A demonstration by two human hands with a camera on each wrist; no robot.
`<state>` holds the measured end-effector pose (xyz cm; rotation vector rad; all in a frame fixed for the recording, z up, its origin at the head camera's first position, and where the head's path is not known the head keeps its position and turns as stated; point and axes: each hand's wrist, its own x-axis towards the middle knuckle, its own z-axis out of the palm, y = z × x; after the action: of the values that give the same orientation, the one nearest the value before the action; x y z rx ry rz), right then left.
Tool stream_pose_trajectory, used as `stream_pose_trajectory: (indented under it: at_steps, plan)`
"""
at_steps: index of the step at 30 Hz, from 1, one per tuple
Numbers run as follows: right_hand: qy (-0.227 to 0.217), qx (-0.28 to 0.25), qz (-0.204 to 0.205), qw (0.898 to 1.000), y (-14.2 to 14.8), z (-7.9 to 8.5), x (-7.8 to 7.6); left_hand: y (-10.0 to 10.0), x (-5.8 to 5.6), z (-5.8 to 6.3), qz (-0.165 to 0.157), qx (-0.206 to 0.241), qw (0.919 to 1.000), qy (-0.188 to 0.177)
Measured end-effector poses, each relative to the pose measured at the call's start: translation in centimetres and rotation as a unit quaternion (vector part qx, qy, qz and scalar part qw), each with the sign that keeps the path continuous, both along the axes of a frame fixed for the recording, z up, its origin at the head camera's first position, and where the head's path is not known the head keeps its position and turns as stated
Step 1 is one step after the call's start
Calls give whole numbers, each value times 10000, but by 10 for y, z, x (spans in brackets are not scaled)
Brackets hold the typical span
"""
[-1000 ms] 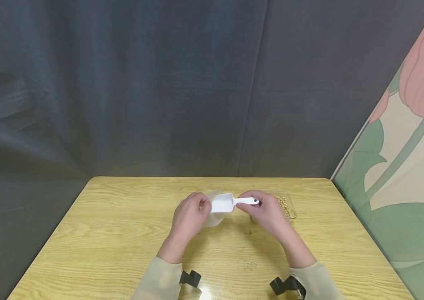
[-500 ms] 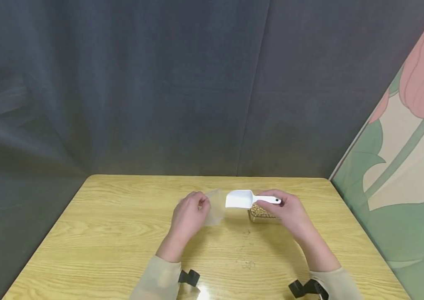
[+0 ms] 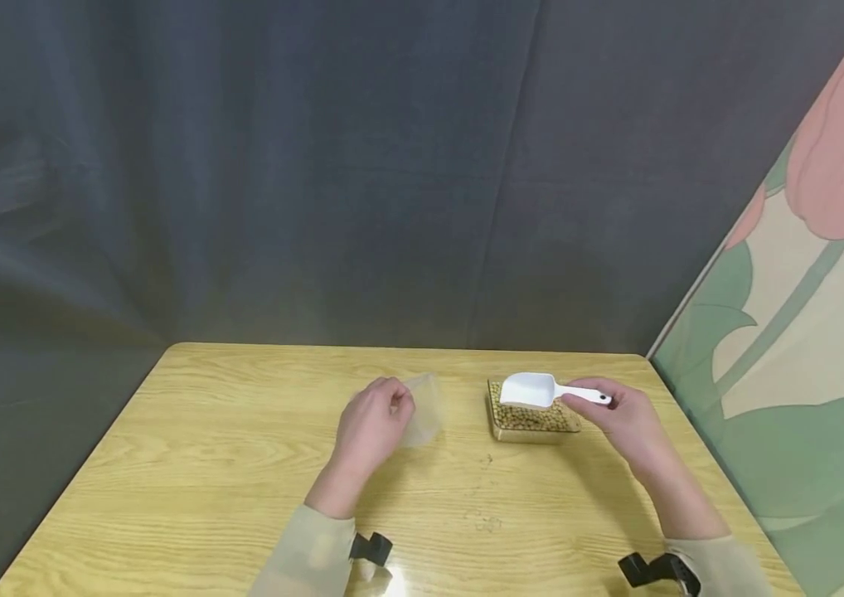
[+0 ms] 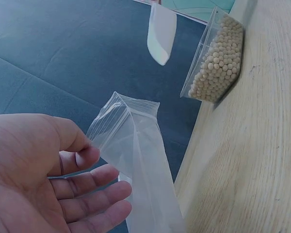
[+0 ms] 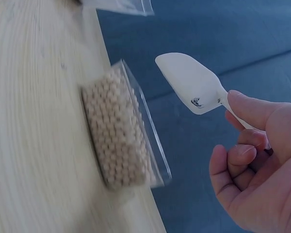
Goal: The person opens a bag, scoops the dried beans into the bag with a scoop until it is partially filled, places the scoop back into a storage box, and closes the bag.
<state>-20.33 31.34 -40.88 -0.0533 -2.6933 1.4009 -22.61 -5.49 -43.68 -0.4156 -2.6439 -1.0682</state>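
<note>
Between thumb and forefinger, my left hand [image 3: 371, 424] pinches the top edge of a clear zip-lock bag [image 3: 426, 411]. The bag's mouth gapes a little in the left wrist view, and its lower end runs out of that frame. My right hand [image 3: 631, 421] grips the handle of a white plastic scoop [image 3: 530, 390]. In the right wrist view the bowl of the scoop [image 5: 191, 82] looks bare apart from a small dark mark. The scoop hovers above a clear rectangular container [image 3: 530, 435], which holds pale round soybeans [image 3: 534, 417].
Everything is over a wooden table [image 3: 228, 448] with some dark scuff marks [image 3: 487, 522] near the front middle. A dark curtain [image 3: 332, 182] hangs behind it. At the right stands a panel with a printed tulip [image 3: 840, 166].
My right hand has moved right with the scoop, from beside the bag to over the container, which is now less covered. The left hand has stayed almost in place, still pinching the bag.
</note>
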Motion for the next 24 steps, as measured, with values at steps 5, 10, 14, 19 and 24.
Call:
stream_pose_trajectory:
  at_steps: [5, 10, 14, 19, 24]
  plan:
    - [-37, 98, -30, 9999, 15, -2, 0, 0, 0, 0, 14, -9, 10000, -24]
    - [29, 216, 27, 9998, 29, -4, -1, 0, 0, 2, 8, 23, 10000, -8]
    - [-3, 421, 39, 9991, 38, -5, -3, 0, 1, 2, 9, 27, 10000, -27]
    - [-94, 767, 168, 9969, 45, -2, -5, 0, 1, 2, 1, 7, 10000, -4]
    - [-114, 921, 241, 9954, 52, 2, -8, 0, 1, 1, -9, 23, 10000, -7]
